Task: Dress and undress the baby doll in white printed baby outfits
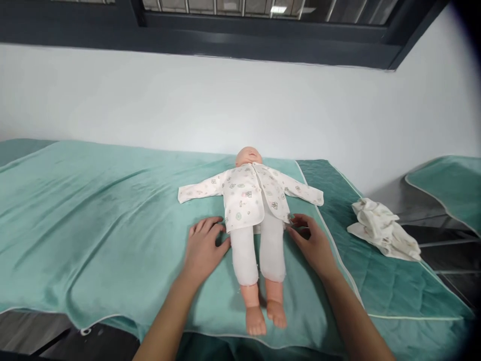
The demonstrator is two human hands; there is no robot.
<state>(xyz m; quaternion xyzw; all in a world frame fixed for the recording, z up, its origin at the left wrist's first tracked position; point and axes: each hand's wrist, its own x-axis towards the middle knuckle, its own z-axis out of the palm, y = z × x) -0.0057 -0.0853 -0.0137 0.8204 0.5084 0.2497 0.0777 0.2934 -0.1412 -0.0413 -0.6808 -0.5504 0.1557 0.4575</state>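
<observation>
A baby doll (248,156) lies on its back with its head toward the wall and its bare feet toward me. It wears a white patterned baby shirt (244,198), sleeves spread out to both sides and the front parted below the chest. White coverings wrap its legs down to the lower shins. My left hand (205,245) rests beside the shirt's left hem, fingers curved and thumb apart near the leg. At the opposite hem corner, my right hand (310,240) has thumb and fingertips closed on the shirt's edge.
A green sheet (112,215) with wrinkles covers the bed, over a darker quilted pad (394,286) on the right. A crumpled white cloth (383,228) lies at the pad's right edge. Behind the bed stands a white wall (169,100) below a dark window frame (225,37).
</observation>
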